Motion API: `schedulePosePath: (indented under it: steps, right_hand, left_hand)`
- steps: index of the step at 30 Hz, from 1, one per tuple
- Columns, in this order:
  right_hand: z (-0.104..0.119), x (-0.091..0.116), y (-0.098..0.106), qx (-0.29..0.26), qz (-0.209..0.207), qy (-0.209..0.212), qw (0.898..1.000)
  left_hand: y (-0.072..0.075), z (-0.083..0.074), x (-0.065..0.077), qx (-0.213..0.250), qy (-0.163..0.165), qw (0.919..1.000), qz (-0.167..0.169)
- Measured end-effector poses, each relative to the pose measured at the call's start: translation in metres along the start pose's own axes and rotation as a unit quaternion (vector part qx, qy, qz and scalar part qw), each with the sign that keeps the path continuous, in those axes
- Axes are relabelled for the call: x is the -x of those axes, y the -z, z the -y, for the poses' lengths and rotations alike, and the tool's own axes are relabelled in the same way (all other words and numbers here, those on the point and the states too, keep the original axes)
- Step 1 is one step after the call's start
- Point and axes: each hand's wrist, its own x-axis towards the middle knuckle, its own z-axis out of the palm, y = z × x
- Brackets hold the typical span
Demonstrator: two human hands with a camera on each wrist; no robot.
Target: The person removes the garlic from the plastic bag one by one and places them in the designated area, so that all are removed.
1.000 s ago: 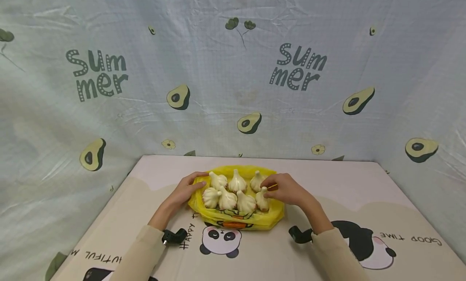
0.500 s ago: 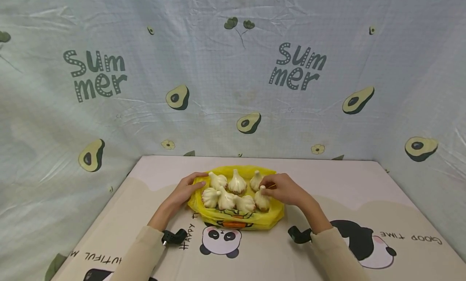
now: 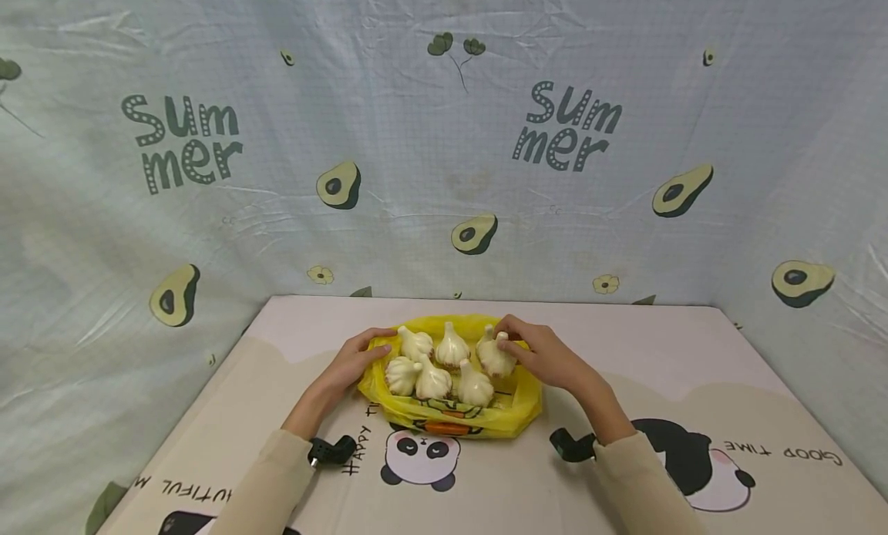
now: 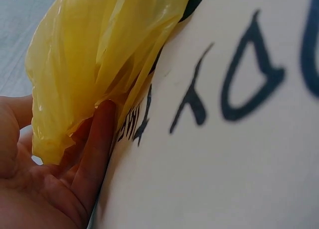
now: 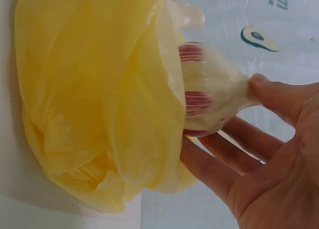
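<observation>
A yellow plastic bag (image 3: 502, 421) lies with its mouth spread wide around several white garlic bulbs (image 3: 452, 348). My left hand (image 3: 349, 362) holds the bag's left side, the bag's edge between thumb and fingers in the left wrist view. At the right end of the bag, my right hand (image 3: 544, 355) pinches a garlic bulb (image 5: 214, 92) by its neck. That bulb is raised to the rim, with red streaks on its underside, and overlaps the back right bulb in the head view. Another bulb (image 3: 475, 386) leans at the front of the bag.
The table (image 3: 527, 489) wears a pale cover printed with pandas and lettering. A light curtain (image 3: 416, 134) with avocado prints hangs behind and on both sides. Black wrist cameras (image 3: 333, 450) sit on both wrists.
My right hand has lifted the front right garlic bulb up and back toward the bag's rear rim. The front middle bulb has shifted slightly. The left hand stays put.
</observation>
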Motion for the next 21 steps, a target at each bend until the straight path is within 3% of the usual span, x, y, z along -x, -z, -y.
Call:
schedulePosePath:
  steps: [21]
  right_hand:
    - [0.0042, 0.0011, 0.0043, -0.016, -0.031, 0.003, 0.999]
  left_hand:
    - [0.0000, 0.0013, -0.0017, 0.009, 0.014, 0.9999, 0.000]
